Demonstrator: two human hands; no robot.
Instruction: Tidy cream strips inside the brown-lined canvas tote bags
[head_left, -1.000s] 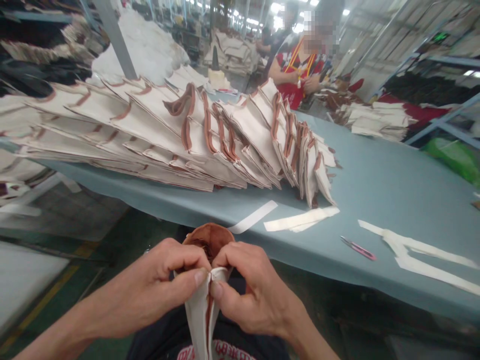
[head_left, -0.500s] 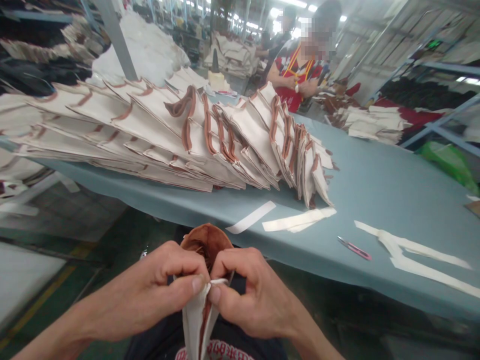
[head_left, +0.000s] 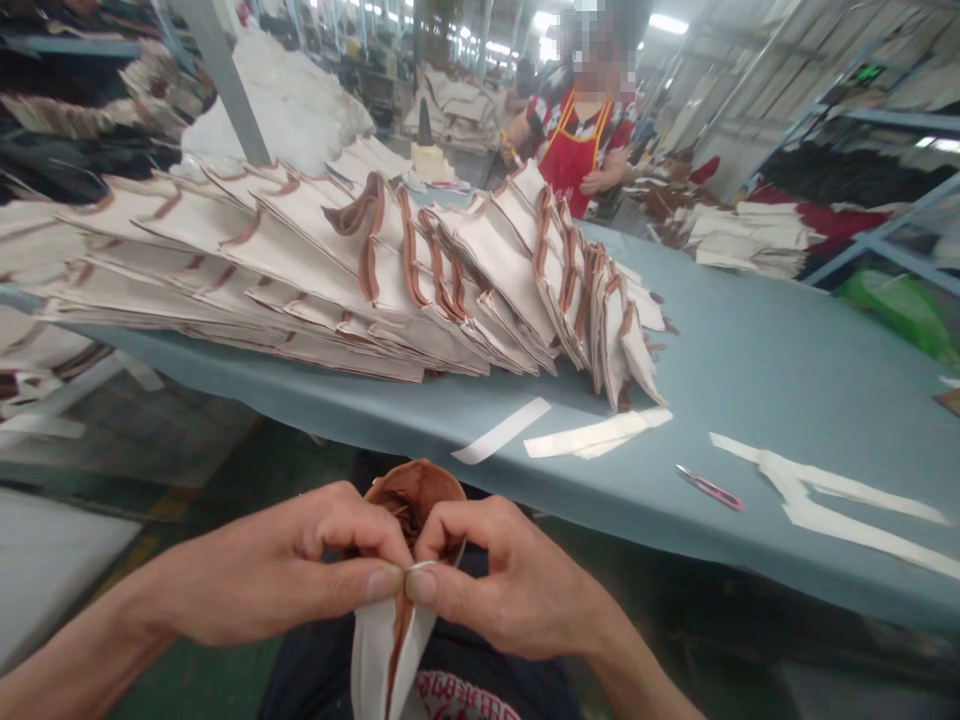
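Observation:
Close to my body, a sewn fabric piece [head_left: 374,655], white outside with brown lining, hangs from both hands. My left hand [head_left: 300,570] pinches its edge between thumb and forefinger. Right beside it, my right hand [head_left: 495,580] pinches the same edge, and the two thumb tips nearly touch. The brown lining [head_left: 420,482] bulges up behind my fingers, gathered into folds. Just what lies between the fingertips is hidden.
A long pile of white fabric pieces with brown edging [head_left: 315,270] covers the blue table [head_left: 750,370]. White strips [head_left: 592,436] and pink-handled thread snips [head_left: 709,488] lie near the front edge. Across the table stands a person in a red apron [head_left: 576,150].
My hands have drawn together at the edge, thumbs now side by side, and the fabric has shifted slightly left. The person opposite has turned and moved left, arms now apart.

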